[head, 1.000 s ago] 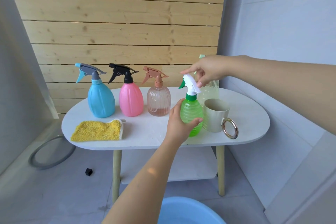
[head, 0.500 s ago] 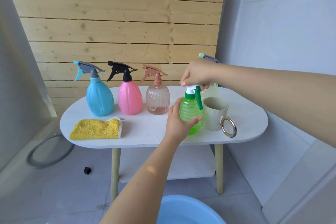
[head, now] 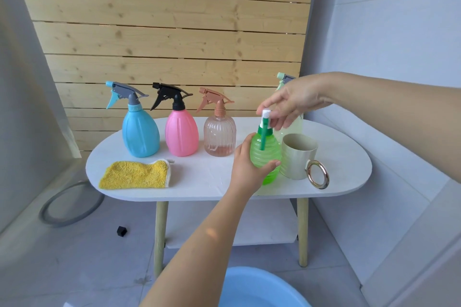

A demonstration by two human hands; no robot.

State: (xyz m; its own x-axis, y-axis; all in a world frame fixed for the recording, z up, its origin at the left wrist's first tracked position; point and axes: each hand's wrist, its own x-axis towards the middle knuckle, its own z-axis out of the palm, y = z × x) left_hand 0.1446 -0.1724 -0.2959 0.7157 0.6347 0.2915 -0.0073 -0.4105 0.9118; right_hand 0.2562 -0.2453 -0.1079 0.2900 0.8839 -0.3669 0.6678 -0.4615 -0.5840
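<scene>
Standing upright near the right end of the white table (head: 199, 183), just left of the cup (head: 296, 157), the green spray bottle (head: 265, 157) is gripped round its belly by the left hand (head: 245, 169), fingers and thumb curled about it. Its spray head (head: 266, 117) is pinched from above by the fingertips of the right hand (head: 291, 102), with the green trigger hanging down on the near side. The head is seated on the neck, so the twisting step is judged to be under way and not finished; whether the thread is being loosened or tightened cannot be told, the collar being partly hidden by the fingers. A pale bottle (head: 291, 129) stands behind the right hand. The blue bottle (head: 139, 132), pink bottle (head: 180, 132) and peach bottle (head: 219, 136) are lined up along the far edge with heads fitted, untouched, and the yellow cloth (head: 136, 174) lies at the near left. A blue basin (head: 259, 289) waits on the floor below.
</scene>
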